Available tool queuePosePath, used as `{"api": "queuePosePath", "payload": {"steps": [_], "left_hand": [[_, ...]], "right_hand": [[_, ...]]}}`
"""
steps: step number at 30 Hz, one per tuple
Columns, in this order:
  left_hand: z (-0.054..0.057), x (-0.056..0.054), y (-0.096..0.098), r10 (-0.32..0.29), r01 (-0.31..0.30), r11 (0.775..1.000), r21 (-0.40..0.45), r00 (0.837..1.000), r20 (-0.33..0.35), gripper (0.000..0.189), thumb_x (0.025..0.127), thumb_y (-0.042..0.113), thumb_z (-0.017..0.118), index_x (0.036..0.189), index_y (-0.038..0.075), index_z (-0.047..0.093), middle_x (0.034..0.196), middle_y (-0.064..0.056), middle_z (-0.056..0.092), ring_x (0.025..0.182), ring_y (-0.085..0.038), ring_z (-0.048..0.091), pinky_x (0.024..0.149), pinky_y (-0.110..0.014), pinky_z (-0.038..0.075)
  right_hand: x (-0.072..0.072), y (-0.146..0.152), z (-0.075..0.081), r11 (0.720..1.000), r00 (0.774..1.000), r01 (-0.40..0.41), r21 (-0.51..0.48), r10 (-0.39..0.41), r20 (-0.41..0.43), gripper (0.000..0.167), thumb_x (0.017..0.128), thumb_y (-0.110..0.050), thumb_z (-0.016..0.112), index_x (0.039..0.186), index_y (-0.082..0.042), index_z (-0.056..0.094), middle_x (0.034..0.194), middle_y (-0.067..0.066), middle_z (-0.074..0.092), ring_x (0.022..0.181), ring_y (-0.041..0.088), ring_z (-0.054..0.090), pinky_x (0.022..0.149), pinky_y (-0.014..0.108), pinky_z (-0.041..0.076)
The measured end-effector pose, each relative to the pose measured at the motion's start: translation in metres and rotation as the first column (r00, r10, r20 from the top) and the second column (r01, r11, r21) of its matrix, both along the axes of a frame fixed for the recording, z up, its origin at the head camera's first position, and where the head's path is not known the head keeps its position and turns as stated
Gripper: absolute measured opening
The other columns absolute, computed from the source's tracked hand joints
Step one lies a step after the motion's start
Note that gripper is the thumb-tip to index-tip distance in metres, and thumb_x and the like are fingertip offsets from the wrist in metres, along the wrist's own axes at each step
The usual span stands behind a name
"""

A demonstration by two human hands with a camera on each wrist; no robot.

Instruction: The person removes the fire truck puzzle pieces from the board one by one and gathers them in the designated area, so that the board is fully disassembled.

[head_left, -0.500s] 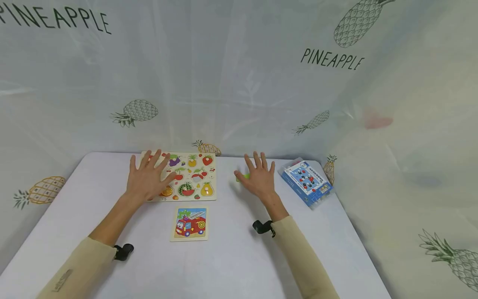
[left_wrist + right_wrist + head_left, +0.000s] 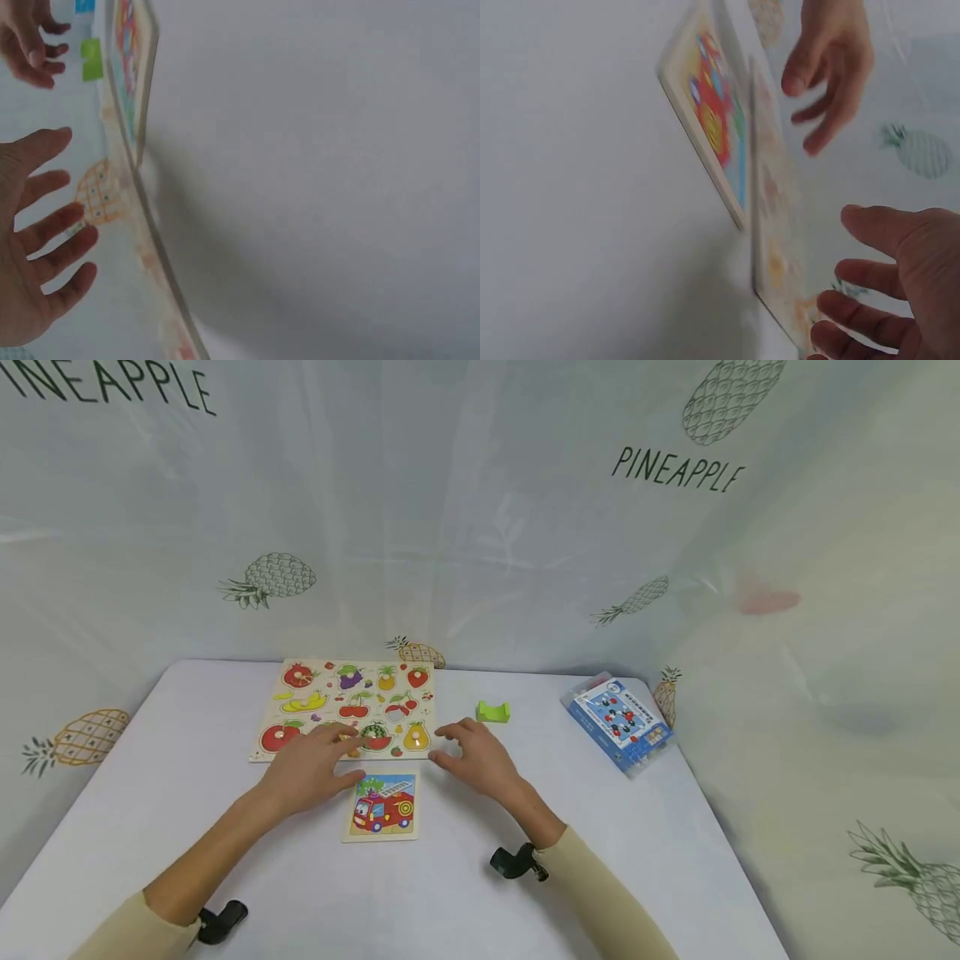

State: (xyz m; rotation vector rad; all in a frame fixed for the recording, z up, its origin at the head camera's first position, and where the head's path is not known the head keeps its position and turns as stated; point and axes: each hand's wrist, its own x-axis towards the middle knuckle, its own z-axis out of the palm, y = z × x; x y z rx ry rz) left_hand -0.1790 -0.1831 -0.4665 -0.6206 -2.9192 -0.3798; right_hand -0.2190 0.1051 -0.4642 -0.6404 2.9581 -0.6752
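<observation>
My left hand [image 2: 309, 770] hovers over the lower edge of a fruit puzzle board [image 2: 315, 681], fingers spread and loosely bent, nothing held. Its thumb overlaps the top left corner of a small fire truck puzzle [image 2: 384, 810] in the head view. By the board's lower right corner is my right hand [image 2: 480, 762], its fingers relaxed around bare air. The wrist views show both hands, left [image 2: 37, 247] and right [image 2: 915, 285], with gaps between the fingers. On the board are pictures of a pear, watermelon, bananas and other fruit.
Behind the right hand lies a small light green piece [image 2: 492, 712] with a notched top. A blue boxed set [image 2: 621, 722] in clear wrapping sits at the table's right back. A pineapple-print curtain [image 2: 465, 527] rises along the back edge of the white table [image 2: 450, 893].
Both hands have come in toward the middle and closer to the body, fingers now more bent. The board's left side and the green piece are uncovered.
</observation>
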Motion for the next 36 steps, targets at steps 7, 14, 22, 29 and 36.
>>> {"api": "queuePosePath", "payload": {"steps": [7, 14, 22, 29, 36], "left_hand": [[-0.013, 0.016, 0.019, -0.098, 0.1, 0.995, -0.018, 0.99, 0.1, 0.048, 0.08, 0.039, 0.083, 0.123, 0.022, 0.074, 0.126, -0.004, 0.065, 0.116, -0.03, 0.062, 0.087, -0.05, 0.055], [-0.024, 0.021, 0.029, -0.179, 0.184, 0.982, -0.035, 0.978, 0.104, 0.044, 0.08, 0.042, 0.082, 0.121, 0.026, 0.075, 0.123, -0.001, 0.065, 0.119, -0.03, 0.059, 0.091, -0.054, 0.053], [-0.032, 0.021, 0.028, -0.191, 0.194, 0.981, -0.021, 0.976, 0.099, 0.045, 0.08, 0.042, 0.082, 0.123, 0.032, 0.074, 0.122, 0.0, 0.066, 0.119, -0.031, 0.056, 0.094, -0.055, 0.052], [-0.03, 0.021, 0.028, -0.23, 0.235, 0.971, -0.037, 0.966, 0.117, 0.044, 0.083, 0.044, 0.08, 0.126, 0.038, 0.071, 0.12, -0.002, 0.066, 0.113, -0.027, 0.054, 0.086, -0.049, 0.054], [-0.025, 0.021, 0.029, -0.243, 0.251, 0.965, -0.07, 0.965, 0.101, 0.044, 0.082, 0.045, 0.08, 0.125, 0.039, 0.072, 0.117, -0.001, 0.066, 0.107, -0.023, 0.054, 0.079, -0.042, 0.054]], "right_hand": [[0.023, -0.024, -0.019, 0.997, 0.991, -0.059, 0.055, 0.052, 0.121, 0.043, 0.085, -0.05, 0.077, 0.115, -0.021, 0.072, 0.106, -0.003, 0.064, 0.095, 0.013, 0.057, 0.077, 0.028, 0.049], [0.034, -0.035, -0.031, 0.983, 0.996, -0.066, 0.169, 0.055, 0.067, 0.049, 0.082, -0.052, 0.078, 0.12, -0.021, 0.07, 0.106, -0.005, 0.061, 0.093, 0.012, 0.055, 0.069, 0.024, 0.047], [0.038, -0.039, -0.032, 0.986, 0.997, -0.058, 0.154, 0.049, 0.058, 0.048, 0.084, -0.046, 0.079, 0.122, -0.018, 0.069, 0.106, -0.004, 0.059, 0.091, 0.012, 0.053, 0.07, 0.022, 0.046], [0.04, -0.039, -0.03, 0.99, 0.996, -0.041, 0.132, 0.03, 0.08, 0.047, 0.084, -0.044, 0.08, 0.121, -0.017, 0.07, 0.103, -0.004, 0.059, 0.089, 0.011, 0.053, 0.071, 0.023, 0.047], [0.035, -0.039, -0.033, 0.993, 0.994, -0.062, 0.1, 0.052, 0.094, 0.046, 0.084, -0.043, 0.081, 0.119, -0.015, 0.07, 0.099, -0.005, 0.057, 0.083, 0.008, 0.05, 0.07, 0.021, 0.044]]}}
